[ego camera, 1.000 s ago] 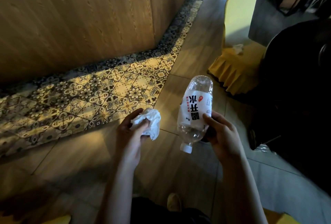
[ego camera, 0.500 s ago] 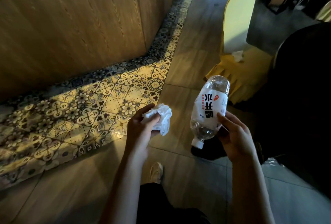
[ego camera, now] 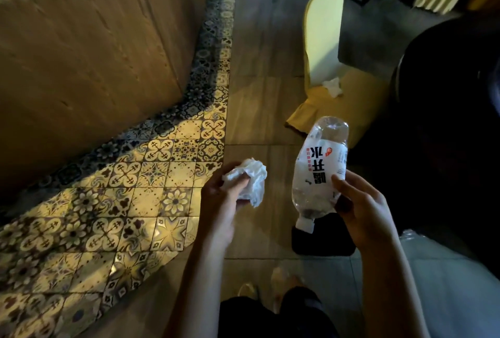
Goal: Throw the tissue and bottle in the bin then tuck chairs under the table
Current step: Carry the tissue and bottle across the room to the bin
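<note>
Walking on, both items carried; chair now nearer.
Left hand pinches tissue; right hand grips bottle, cap down. No bin visible; chair ahead, untucked.

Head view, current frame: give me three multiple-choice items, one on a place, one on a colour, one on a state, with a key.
1. Where is the crumpled white tissue?
A. in the left hand
B. on the floor
C. in a bin

2. What colour is the fabric cover of the chair?
A. red
B. yellow
C. blue

3. How is the clear plastic water bottle held in the right hand?
A. upright, cap up
B. inverted, cap down
C. lying on a table

Key: 1 A, fingers close on it; 2 B, yellow backrest and skirt; 3 B, white cap points floorward.
</note>
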Available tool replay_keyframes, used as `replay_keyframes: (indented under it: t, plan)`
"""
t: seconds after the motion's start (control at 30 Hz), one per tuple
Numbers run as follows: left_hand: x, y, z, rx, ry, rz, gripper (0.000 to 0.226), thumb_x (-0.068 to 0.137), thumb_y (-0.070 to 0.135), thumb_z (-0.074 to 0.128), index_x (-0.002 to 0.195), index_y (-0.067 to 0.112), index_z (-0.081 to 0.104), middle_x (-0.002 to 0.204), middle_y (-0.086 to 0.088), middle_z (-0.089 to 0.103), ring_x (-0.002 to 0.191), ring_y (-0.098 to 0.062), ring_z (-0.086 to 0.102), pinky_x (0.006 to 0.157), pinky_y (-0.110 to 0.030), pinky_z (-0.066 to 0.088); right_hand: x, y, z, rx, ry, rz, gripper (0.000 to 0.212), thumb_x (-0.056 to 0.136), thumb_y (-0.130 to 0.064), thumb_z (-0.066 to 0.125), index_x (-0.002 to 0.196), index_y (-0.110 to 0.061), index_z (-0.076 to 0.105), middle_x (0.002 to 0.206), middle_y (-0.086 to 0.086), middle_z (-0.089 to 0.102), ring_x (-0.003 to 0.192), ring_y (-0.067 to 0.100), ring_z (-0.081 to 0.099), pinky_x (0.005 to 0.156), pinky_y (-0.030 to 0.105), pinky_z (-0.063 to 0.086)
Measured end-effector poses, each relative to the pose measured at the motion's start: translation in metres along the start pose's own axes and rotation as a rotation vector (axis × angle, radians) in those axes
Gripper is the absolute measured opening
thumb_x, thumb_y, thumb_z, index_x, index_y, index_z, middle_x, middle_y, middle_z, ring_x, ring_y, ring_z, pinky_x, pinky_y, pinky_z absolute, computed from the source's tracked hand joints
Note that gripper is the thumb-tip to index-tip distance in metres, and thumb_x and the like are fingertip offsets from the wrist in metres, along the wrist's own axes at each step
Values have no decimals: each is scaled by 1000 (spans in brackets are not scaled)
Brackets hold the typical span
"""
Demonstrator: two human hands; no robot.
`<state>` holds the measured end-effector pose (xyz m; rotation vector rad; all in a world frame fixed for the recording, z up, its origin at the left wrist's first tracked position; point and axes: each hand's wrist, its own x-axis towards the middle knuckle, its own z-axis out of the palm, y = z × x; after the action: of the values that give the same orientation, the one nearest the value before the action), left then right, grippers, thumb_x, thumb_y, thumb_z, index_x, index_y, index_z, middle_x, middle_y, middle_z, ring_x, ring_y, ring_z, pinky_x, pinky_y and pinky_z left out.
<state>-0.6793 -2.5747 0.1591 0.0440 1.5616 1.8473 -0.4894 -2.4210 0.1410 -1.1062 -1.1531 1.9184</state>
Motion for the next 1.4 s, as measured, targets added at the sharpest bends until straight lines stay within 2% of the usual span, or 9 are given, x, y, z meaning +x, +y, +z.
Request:
replay_keyframes:
  t: [0.07, 0.2, 0.3, 0.67, 0.83, 0.93, 1.13, 1.27, 1.4]
  plan:
    - [24, 3, 7, 6, -17, -15, 31, 88, -2, 67, 115, 14, 72, 94, 0, 78, 80, -14, 74, 56, -27, 57, 21, -1, 5, 1, 33, -3, 32, 83, -27, 77, 114, -18, 77, 112, 11, 79, 101, 28, 78, 72, 34, 65]
    - [77, 12, 33, 9, -23, -47, 39, 88, -5, 66, 126, 5, 66, 111, -13, 72, 93, -25, 69, 58, -27, 55, 70, -5, 10, 15, 56, -2, 40, 81, -27, 80, 119, -14, 75, 114, 12, 79, 104, 30, 77, 75, 35, 64]
    - [125, 22, 62, 11, -55, -32, 39, 87, -6, 66, 125, 3, 66, 109, -12, 73, 87, -20, 71, 57, -26, 57, 119, -19, 13, 50, 92, -19, 43, 80, -26, 81, 120, -13, 75, 115, 14, 78, 106, 32, 77, 76, 36, 64]
    - [289, 81, 168, 45, -125, -10, 35, 87, -5, 67, 119, 7, 70, 109, -13, 74, 84, -20, 73, 55, -26, 57, 302, -108, 43, 165, 153, -60, 37, 91, -15, 70, 126, -3, 71, 121, 23, 75, 114, 41, 71, 103, 57, 53]
    - [343, 92, 192, 51, -119, -49, 35, 87, -5, 67, 119, 7, 70, 115, -16, 73, 96, -28, 71, 60, -28, 59, 348, -120, 57, 152, 179, -40, 45, 82, -21, 74, 125, -5, 72, 119, 21, 76, 113, 40, 72, 98, 56, 56]
    - [385, 92, 207, 62, -152, -68, 29, 86, -4, 69, 110, 12, 73, 112, -12, 75, 94, -25, 72, 58, -28, 59, 380, -122, 60, 114, 228, -42, 47, 79, -25, 76, 122, -7, 73, 116, 18, 78, 108, 36, 75, 86, 46, 63]
    - [487, 99, 249, 92, -242, -111, 26, 83, 2, 75, 97, 23, 79, 107, -3, 78, 96, -24, 74, 56, -31, 59, 454, -132, 71, 158, 340, -61, 29, 85, -17, 73, 112, -11, 77, 106, 14, 81, 95, 28, 79, 66, 30, 64]
    - [552, 122, 284, 141, -365, -113, 31, 74, 15, 80, 103, 24, 78, 113, -4, 77, 102, -27, 73, 58, -31, 57, 504, -152, 90, 188, 422, -87, 25, 92, -13, 67, 115, -9, 75, 105, 15, 81, 89, 27, 80, 66, 34, 65]
    - [608, 149, 315, 199, -452, -113, 33, 75, 16, 81, 107, 21, 77, 115, -9, 75, 110, -32, 70, 78, -40, 58, 540, -165, 114, 183, 519, -110, 25, 96, -13, 67, 119, -8, 75, 107, 19, 80, 93, 38, 72, 81, 49, 52]
